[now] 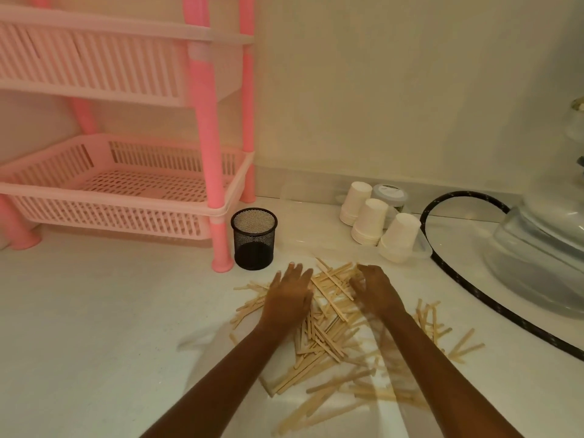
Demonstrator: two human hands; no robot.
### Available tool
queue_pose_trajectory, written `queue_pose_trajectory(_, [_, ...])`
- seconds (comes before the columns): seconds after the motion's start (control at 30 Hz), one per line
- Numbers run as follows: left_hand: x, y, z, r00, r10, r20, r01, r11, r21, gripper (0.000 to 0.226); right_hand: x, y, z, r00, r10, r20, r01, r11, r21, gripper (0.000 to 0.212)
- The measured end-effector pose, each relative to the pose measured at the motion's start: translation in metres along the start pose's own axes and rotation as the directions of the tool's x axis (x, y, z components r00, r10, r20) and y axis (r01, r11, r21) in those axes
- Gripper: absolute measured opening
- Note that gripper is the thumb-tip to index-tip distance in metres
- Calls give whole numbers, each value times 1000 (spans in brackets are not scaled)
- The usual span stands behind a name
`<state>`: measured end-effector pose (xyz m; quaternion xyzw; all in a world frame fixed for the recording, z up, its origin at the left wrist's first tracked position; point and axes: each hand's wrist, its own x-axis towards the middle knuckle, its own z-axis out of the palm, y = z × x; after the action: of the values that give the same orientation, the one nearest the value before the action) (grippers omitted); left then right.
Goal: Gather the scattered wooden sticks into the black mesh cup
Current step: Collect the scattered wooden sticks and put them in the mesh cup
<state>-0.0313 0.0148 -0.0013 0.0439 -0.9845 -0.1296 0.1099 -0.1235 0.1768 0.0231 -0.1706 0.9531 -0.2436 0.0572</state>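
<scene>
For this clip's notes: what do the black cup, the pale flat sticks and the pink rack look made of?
Black mesh cup: likely metal wire mesh, matte; its wall is see-through. Pale flat sticks: bare wood, tan and matte. Pink slatted rack: probably moulded plastic, smooth, uniform colour, slotted walls.

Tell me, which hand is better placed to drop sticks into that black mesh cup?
Probably the left hand. It lies flat on the wooden sticks on the pile's left side, and the black mesh cup stands just beyond it to the left. The right hand is farther off, across the pile.
</scene>
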Motion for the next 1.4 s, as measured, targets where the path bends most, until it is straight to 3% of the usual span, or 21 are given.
queue_pose_trajectory(0.07, [15, 6, -3, 997, 55, 57, -55, 998, 0, 50, 11, -2, 0, 998, -18, 60, 19, 1000, -24, 48])
queue_pose_trajectory(0.17, [39, 11, -5, 982, 118, 145, -123, 992, 31, 53, 21, -2, 2, 998, -50, 35, 53, 997, -61, 47])
queue_pose_trajectory(0.4, [72, 14, -1, 929, 125, 347, -135, 991, 4, 55, 21, 8, 4, 985, -134, 106, 147, 981, -129, 42])
queue_pose_trajectory(0.73, [68, 20, 3, 978, 162, 133, -188, 959, 212, 26, 7, 25, 2, 966, -254, 55, 260, 946, -195, 29])
queue_pose_trajectory(0.93, [62, 23, 4, 977, 174, 122, -198, 953, 228, 21, 5, 24, -2, 935, -349, 60, 346, 864, -367, 22])
queue_pose_trajectory(1.2, [53, 23, 5, 975, 173, 139, -201, 953, 225, 23, 0, 19, -4, 946, -288, 150, 323, 882, -342, 41])
queue_pose_trajectory(1.4, [49, 28, -1, 966, 213, 145, -242, 942, 231, 23, -6, 3, 5, 938, -308, 156, 345, 852, -393, 36])
